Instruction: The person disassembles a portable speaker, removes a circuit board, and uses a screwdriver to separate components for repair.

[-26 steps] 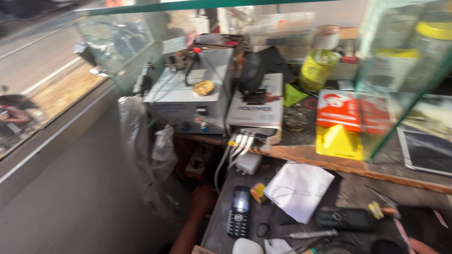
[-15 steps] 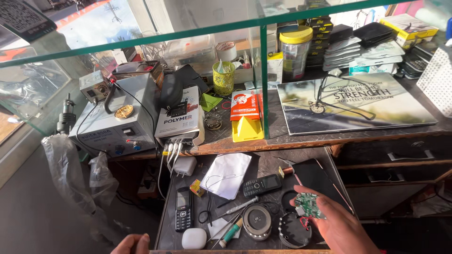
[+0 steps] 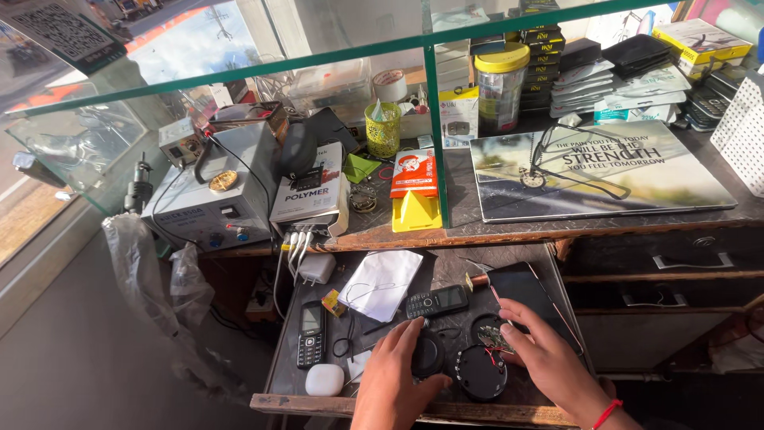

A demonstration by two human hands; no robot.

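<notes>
Matt black plastic round casing (image 3: 428,354) under the left hand (image 3: 398,382); a green circuit board (image 3: 495,338) with bare metal solder by the right hand (image 3: 549,358). Lower centre, the wooden tray (image 3: 334,402) looks worn and rough. White paper (image 3: 382,283) lies creased. At the top of the frame, the glass shelf (image 3: 239,68) gleams, and the grey metal station (image 3: 211,203) has a dull sheen.

One head-worn camera looks steeply down, close over a cluttered drawer (image 3: 286,334) and counter (image 3: 509,231).

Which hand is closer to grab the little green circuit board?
Probably the right hand: its fingertips already touch the green circuit board beside the round black speaker part. The left hand rests farther away, on another round black piece.
</notes>
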